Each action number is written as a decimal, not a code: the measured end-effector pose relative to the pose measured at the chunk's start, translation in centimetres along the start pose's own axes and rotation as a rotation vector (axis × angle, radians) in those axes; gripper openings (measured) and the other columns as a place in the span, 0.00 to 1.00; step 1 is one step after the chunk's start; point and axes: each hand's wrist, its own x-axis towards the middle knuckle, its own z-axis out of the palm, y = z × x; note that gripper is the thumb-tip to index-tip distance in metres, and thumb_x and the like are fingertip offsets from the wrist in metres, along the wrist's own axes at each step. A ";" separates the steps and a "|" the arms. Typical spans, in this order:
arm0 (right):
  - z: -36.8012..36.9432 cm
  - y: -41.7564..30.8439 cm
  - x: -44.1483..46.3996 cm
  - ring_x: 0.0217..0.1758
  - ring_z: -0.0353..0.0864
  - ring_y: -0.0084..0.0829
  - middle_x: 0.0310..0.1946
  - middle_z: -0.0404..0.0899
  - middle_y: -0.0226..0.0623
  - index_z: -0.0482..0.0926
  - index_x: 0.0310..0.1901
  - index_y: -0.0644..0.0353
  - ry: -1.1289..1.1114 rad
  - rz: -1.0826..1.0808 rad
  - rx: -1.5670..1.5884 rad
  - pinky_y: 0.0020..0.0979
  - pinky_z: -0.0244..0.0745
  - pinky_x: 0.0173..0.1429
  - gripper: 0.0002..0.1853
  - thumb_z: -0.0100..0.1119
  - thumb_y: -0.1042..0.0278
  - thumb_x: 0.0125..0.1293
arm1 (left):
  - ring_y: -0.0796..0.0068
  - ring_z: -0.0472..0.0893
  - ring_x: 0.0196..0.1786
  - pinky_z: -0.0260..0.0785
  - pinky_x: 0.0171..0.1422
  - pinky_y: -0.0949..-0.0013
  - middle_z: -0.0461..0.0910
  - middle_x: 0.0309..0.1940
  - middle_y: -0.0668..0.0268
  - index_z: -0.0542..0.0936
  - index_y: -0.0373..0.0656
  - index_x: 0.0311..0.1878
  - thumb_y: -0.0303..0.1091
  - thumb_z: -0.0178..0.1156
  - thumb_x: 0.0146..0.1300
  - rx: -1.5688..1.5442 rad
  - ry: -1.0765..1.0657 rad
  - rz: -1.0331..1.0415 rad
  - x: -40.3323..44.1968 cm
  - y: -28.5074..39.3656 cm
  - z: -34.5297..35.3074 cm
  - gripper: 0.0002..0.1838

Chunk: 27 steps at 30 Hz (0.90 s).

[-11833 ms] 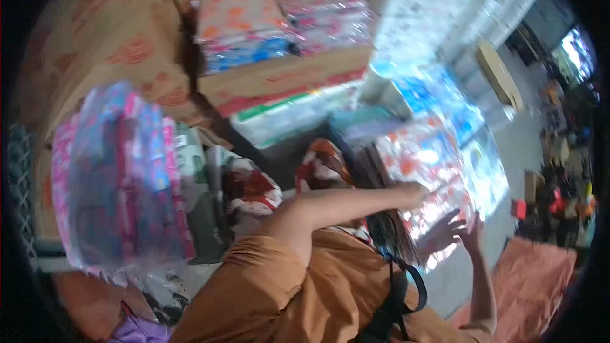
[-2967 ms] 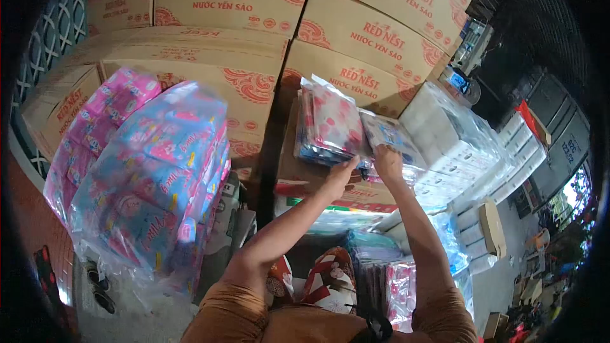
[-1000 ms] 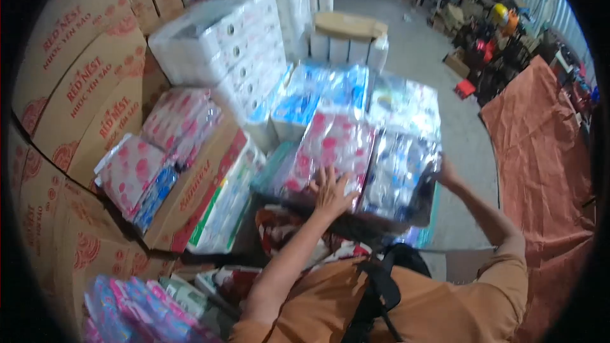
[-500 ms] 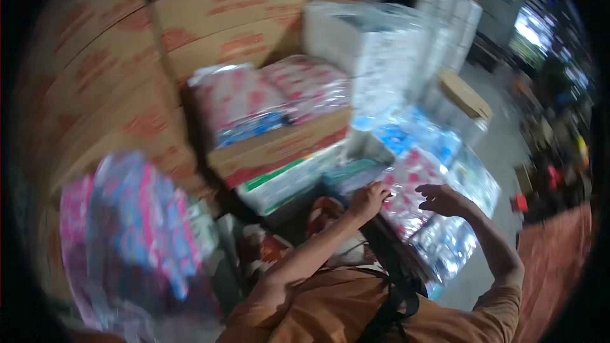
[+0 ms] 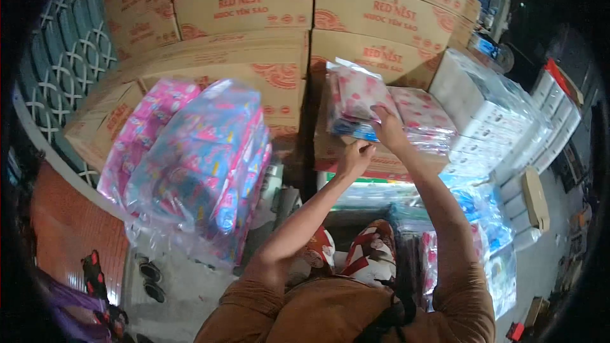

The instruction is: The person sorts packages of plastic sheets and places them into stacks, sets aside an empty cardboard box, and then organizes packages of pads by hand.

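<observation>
Brown cardboard boxes (image 5: 241,9) are rising across the back. Before them, a plastic-wrapped pink-and-blue bundle (image 5: 190,165) is standing on the left, and a low carton (image 5: 333,155) is bearing two side-by-side piles of spotted packets, the left pile (image 5: 363,92) and the right pile (image 5: 422,105). Half a second ago both hands were over the side stack (image 5: 429,254) near the knees; now they are working at the carton instead. The right hand (image 5: 389,128) is reaching the left pile's near right corner, while the left hand (image 5: 357,157) is curling its fingers just below that pile's front edge. Blurred as they are, I cannot tell whether either hand's fingers are clamping plastic.
</observation>
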 end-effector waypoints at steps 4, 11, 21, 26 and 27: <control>4.0 -0.8 1.5 0.49 0.67 0.47 0.42 0.70 0.46 0.71 0.47 0.53 -0.042 0.046 -0.201 0.41 0.66 0.50 0.21 0.51 0.74 0.46 | 0.61 0.78 0.32 0.67 0.37 0.64 0.77 0.26 0.55 0.76 0.39 0.32 0.40 0.56 0.51 -0.025 0.046 -0.032 1.3 -1.4 -1.7 0.13; 4.5 -0.1 2.1 0.45 0.70 0.43 0.38 0.72 0.37 0.70 0.42 0.51 -0.172 0.135 -0.223 0.42 0.67 0.45 0.15 0.49 0.72 0.49 | 0.63 0.78 0.37 0.67 0.41 0.67 0.78 0.32 0.54 0.77 0.38 0.35 0.45 0.59 0.49 -0.064 0.171 -0.103 5.8 -2.0 -3.7 0.19; 2.5 -3.3 0.9 0.33 0.74 0.42 0.27 0.74 0.42 0.73 0.29 0.60 -0.055 0.052 -0.191 0.38 0.69 0.39 0.06 0.50 0.74 0.46 | 0.75 0.72 0.39 0.62 0.38 0.68 0.72 0.34 0.67 0.69 0.49 0.47 0.69 0.46 0.48 -0.997 -0.141 -0.641 3.2 -3.8 -4.1 0.34; 0.1 -9.3 -4.6 0.44 0.69 0.44 0.39 0.71 0.46 0.73 0.30 0.62 -0.039 -0.218 -0.114 0.42 0.64 0.39 0.13 0.60 0.69 0.40 | 0.73 0.75 0.36 0.68 0.33 0.68 0.75 0.35 0.67 0.72 0.47 0.45 0.64 0.49 0.51 -1.396 -0.210 -0.654 0.3 -0.9 -8.7 0.30; -0.3 -10.2 -5.8 0.44 0.69 0.44 0.39 0.71 0.46 0.73 0.30 0.62 -0.043 -0.209 -0.116 0.42 0.64 0.39 0.13 0.60 0.69 0.40 | 0.73 0.75 0.36 0.68 0.33 0.68 0.75 0.35 0.67 0.72 0.47 0.45 0.64 0.49 0.51 -1.397 -0.215 -0.664 -0.3 -1.6 -8.6 0.30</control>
